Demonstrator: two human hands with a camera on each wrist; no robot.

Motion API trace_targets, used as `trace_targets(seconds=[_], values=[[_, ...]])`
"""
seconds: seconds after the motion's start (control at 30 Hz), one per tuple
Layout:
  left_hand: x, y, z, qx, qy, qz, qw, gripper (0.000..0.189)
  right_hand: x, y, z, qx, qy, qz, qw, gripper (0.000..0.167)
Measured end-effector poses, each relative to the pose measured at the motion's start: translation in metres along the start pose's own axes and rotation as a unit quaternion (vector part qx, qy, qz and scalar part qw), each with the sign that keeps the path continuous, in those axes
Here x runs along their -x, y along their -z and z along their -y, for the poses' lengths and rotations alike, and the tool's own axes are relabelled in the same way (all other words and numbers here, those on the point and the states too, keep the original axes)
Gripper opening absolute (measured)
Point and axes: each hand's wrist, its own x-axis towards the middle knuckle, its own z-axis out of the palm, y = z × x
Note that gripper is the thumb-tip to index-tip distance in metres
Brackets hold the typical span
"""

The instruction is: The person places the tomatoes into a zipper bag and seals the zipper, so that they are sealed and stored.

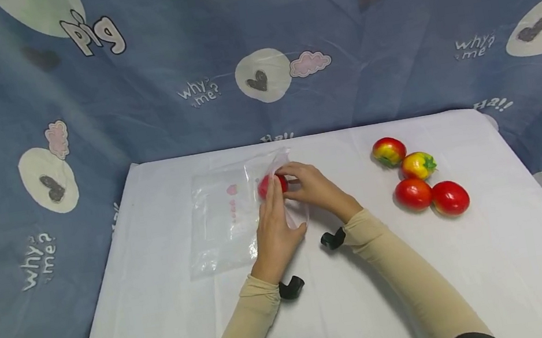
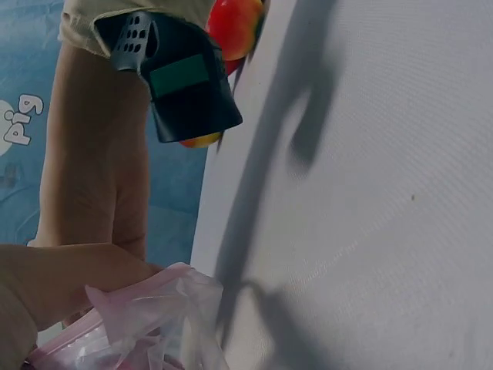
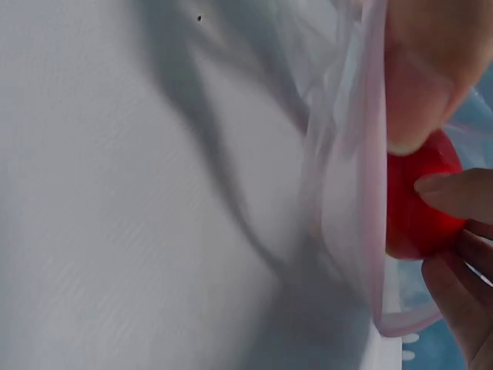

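A clear plastic zip bag [image 1: 215,218] with a pink-edged mouth lies flat on the white table, its mouth to the right. My left hand [image 1: 276,221] holds the bag at its mouth, the fingers over the upper side and the thumb spread toward the lower part of the rim. In the right wrist view, the left thumb [image 3: 420,85] overlaps the pink rim [image 3: 375,169], which stands raised and parted. My right hand [image 1: 318,188] grips a shiny red round fruit [image 3: 424,200] with thumb and fingertips at the bag's mouth. The left fingers partly hide the fruit in the head view.
To the right lie several loose fruits: a red-yellow one [image 1: 389,152], a yellow one with green at its end [image 1: 418,165], and two red ones, a nearer-left red fruit [image 1: 414,194] and a right red fruit [image 1: 450,198]. A blue printed cloth [image 1: 221,118] hangs behind the table.
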Motion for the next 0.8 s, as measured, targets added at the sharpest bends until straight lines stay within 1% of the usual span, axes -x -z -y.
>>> trace_targets(seconds=[0.13, 0.27, 0.33, 0.43, 0.63, 0.8], values=[[0.001, -0.002, 0.0, -0.002, -0.008, 0.001, 1.0, 0.125, 0.003, 0.0, -0.004, -0.018, 0.0, -0.002, 0.9998, 0.048], [0.002, -0.003, -0.001, -0.004, -0.012, -0.006, 0.9999, 0.124, 0.0, -0.003, -0.005, -0.013, 0.019, -0.002, 0.9997, 0.041], [0.002, -0.003, -0.001, -0.005, -0.013, -0.006, 0.9999, 0.124, -0.002, -0.004, -0.003, -0.01, 0.021, 0.0, 0.9997, 0.036], [0.003, -0.003, -0.002, -0.005, -0.016, -0.005, 0.9998, 0.123, -0.005, -0.004, -0.001, -0.002, 0.011, 0.01, 0.9999, 0.033], [0.003, -0.004, -0.002, -0.001, -0.028, -0.008, 0.9996, 0.123, -0.013, -0.003, 0.002, 0.005, -0.023, 0.037, 0.999, 0.031], [0.003, -0.004, -0.003, -0.003, -0.03, -0.009, 0.9995, 0.122, -0.02, -0.002, 0.003, 0.021, -0.034, 0.051, 0.9979, 0.028]])
